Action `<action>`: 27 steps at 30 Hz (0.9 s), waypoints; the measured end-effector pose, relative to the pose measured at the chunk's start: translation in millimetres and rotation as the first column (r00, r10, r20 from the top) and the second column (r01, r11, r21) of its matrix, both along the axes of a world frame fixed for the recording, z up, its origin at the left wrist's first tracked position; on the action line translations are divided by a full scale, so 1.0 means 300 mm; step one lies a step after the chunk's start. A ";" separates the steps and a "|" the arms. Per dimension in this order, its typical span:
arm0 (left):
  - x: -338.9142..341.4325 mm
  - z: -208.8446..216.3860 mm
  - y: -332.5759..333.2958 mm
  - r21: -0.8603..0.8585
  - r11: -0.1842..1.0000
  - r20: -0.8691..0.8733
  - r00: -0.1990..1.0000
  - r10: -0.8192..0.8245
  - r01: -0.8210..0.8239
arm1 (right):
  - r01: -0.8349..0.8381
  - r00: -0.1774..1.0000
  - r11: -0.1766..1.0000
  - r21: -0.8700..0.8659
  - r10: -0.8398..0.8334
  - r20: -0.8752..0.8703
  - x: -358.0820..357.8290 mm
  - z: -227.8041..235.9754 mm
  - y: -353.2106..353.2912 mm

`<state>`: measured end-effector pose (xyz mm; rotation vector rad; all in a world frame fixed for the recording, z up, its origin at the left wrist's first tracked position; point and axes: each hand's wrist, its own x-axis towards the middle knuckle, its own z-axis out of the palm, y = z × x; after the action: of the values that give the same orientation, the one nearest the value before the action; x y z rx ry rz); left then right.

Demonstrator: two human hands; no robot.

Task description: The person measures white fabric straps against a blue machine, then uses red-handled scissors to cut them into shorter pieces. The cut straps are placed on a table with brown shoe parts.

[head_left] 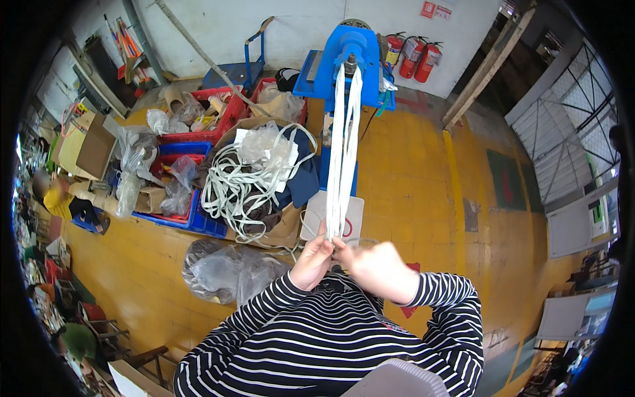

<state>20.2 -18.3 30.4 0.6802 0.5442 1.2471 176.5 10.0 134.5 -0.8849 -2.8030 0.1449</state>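
Long white straps (338,152) hang in a stretched bundle from the spindle of a blue machine (352,45) and run toward me. At their near end my left hand (313,261) is closed round the gathered straps, fingers pinching them. Just to the right, my right hand (378,266) is at the same end, smeared by motion, so its grip is not clear. A thin pale strand shows near its fingers. Below the straps sits a whitish square stool top (354,215), partly hidden.
A heap of loose white strap (241,188) lies in a large carton left of the machine. Red crates (225,122) and a blue crate (205,221) stand beyond. A clear plastic bag (231,268) rests on the floor. Fire extinguishers (428,63) line the wall; people sit far left.
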 end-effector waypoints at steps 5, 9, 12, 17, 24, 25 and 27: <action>-0.027 -0.045 0.037 0.190 0.975 -0.297 0.941 0.165 -0.111 | -0.340 0.934 0.902 -0.265 0.358 0.021 -0.062 0.114 -0.017; -0.071 -0.070 0.051 0.313 0.931 -0.463 0.826 0.323 -0.189 | -0.392 0.920 0.843 -0.369 0.349 -0.180 -0.033 0.320 0.210; -0.091 -0.074 0.048 0.361 0.903 -0.579 0.703 0.413 -0.233 | -0.286 0.958 0.830 -0.480 0.234 -0.166 -0.087 0.454 0.545; -0.070 -0.082 0.051 0.130 0.947 -0.339 0.885 0.320 -0.293 | 0.031 0.978 0.780 -0.625 -0.154 -0.143 -0.201 0.539 1.069; -0.058 -0.055 0.032 -0.058 0.968 -0.107 0.965 0.238 -0.245 | -0.027 0.855 0.711 -0.702 -0.348 -0.385 -0.125 0.284 1.321; -0.055 -0.046 0.032 -0.064 0.970 -0.110 0.968 0.225 -0.233 | 0.029 0.823 0.739 -0.673 -0.400 -0.403 -0.112 0.243 1.301; -0.046 -0.032 0.031 -0.072 0.977 -0.079 0.978 0.194 -0.200 | -0.019 0.758 0.737 -0.676 -0.430 -0.490 -0.057 0.187 1.232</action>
<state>6.4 -9.1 20.7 0.6165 0.7313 1.3819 159.2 379.7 190.7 -1.0377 -1.9708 1.2058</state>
